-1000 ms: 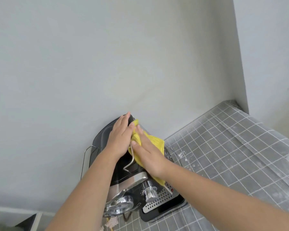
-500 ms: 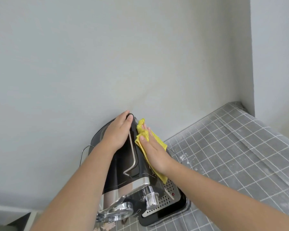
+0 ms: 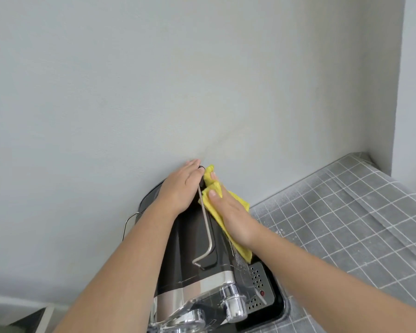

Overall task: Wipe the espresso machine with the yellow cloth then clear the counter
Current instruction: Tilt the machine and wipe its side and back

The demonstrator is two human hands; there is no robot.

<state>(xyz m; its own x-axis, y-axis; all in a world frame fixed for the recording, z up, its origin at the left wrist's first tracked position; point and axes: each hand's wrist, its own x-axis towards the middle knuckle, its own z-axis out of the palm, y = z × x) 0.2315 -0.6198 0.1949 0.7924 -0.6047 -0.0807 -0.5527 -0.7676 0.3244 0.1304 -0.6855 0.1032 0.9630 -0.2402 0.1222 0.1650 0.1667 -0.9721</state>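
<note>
The espresso machine [image 3: 202,255] stood on the grey tiled tabletop [image 3: 346,224], its back close against the pale wall [image 3: 154,80]. It was black on top, with a shiny metal band across the front and chrome fittings below that. A thin metal rod [image 3: 205,227] ran along the top of the machine, bending at its near end.

The left hand [image 3: 180,188] lay flat and spread on the back part of the machine's top, palm down, fingers stretched toward the wall and gripping nothing. Its fingertips reached the machine's rear edge.

The right hand [image 3: 233,217] pressed the yellow cloth [image 3: 216,200] against the right side of the machine, just beside the metal rod. The hand was flat and open, fingers straight, holding the cloth by pressure rather than by a closed grip. The cloth was bunched at the far end near the left hand's fingertips, and a fold of it hung out below the right wrist, down the machine's right flank.

At the machine's front right sat a perforated metal drip tray [image 3: 259,292] in a black base, with a small red dot [image 3: 262,293] on it. To the right of the machine the tabletop carried whitish dusty marks and ran back to a wall corner.
</note>
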